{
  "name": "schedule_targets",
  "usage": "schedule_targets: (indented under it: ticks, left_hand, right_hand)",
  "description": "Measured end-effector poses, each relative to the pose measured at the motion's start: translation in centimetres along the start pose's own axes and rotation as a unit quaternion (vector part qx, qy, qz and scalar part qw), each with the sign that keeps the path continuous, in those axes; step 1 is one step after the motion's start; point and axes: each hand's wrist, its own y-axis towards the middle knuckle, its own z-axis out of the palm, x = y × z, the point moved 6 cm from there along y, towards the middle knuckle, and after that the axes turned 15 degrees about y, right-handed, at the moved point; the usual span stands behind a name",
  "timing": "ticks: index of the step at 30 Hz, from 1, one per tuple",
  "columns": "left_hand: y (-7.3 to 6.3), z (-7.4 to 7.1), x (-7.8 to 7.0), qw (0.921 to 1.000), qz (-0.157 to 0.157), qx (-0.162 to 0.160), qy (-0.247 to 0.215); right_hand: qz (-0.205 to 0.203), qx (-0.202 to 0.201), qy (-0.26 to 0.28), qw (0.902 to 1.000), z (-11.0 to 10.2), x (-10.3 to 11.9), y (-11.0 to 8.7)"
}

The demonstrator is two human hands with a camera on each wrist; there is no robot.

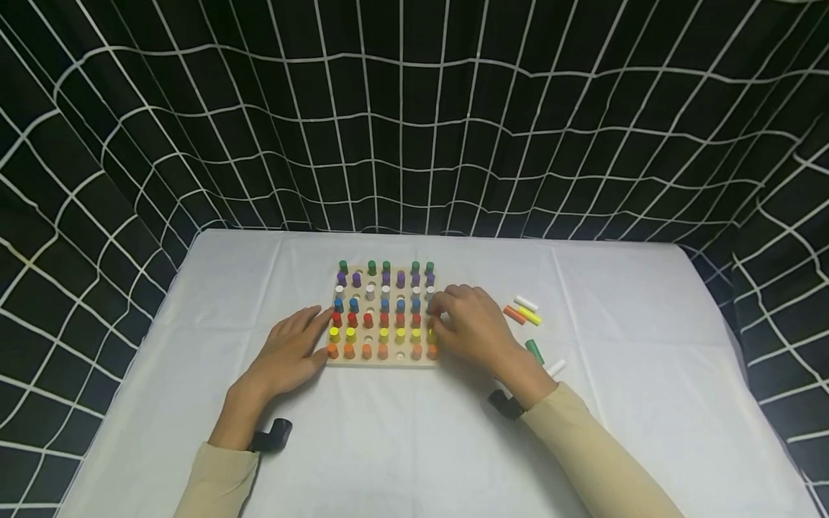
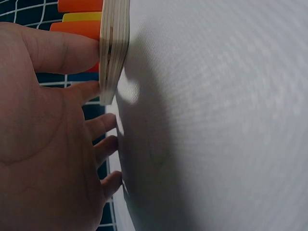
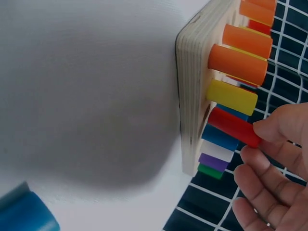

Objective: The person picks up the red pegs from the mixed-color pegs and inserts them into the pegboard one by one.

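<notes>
A wooden pegboard (image 1: 382, 364) holds rows of coloured pegs, with some holes bare. At its left edge rests my left hand (image 1: 285, 357), thumb and index finger touching the side while the other fingers lie spread. My right hand (image 1: 476, 325) is over the board's right edge, pinching a red peg (image 3: 234, 127) between thumb and fingertips. That peg stands at the board face, between a yellow peg (image 3: 232, 97) and a blue peg (image 3: 220, 137). How deep it sits in its hole is hard to tell.
Right of the board lie loose pegs: a white peg (image 1: 526, 303), an orange peg (image 1: 514, 314), a yellow peg (image 1: 529, 316), a green peg (image 1: 535, 351) and another white peg (image 1: 555, 368). A blue cylinder (image 3: 29, 215) shows in the right wrist view. White cloth (image 1: 388, 446) covers the table.
</notes>
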Motion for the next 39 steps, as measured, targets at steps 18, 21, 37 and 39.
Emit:
schedule_targets:
  ticks: [18, 21, 37, 39]
  left_hand:
    - [-0.02, 0.07, -0.05, 1.0, 0.0, 0.005, 0.001]
    - [0.0, 0.04, -0.02, 1.0, 0.001, 0.004, -0.001]
    - [-0.17, -0.28, -0.32, 1.0, -0.001, 0.004, -0.003]
    - [-0.19, -0.32, -0.36, 1.0, -0.001, 0.003, -0.004]
  right_hand:
    - [-0.017, -0.009, -0.006, 0.9998, 0.34, 0.06, -0.1]
    - [-0.021, -0.01, -0.01, 0.9997, 0.42, 0.18, -0.05]
    - [0.006, -0.003, -0.009, 0.9999, 0.16, -0.38, -0.58]
    - [0.023, -0.001, -0.004, 0.9997, -0.08, -0.63, -0.86]
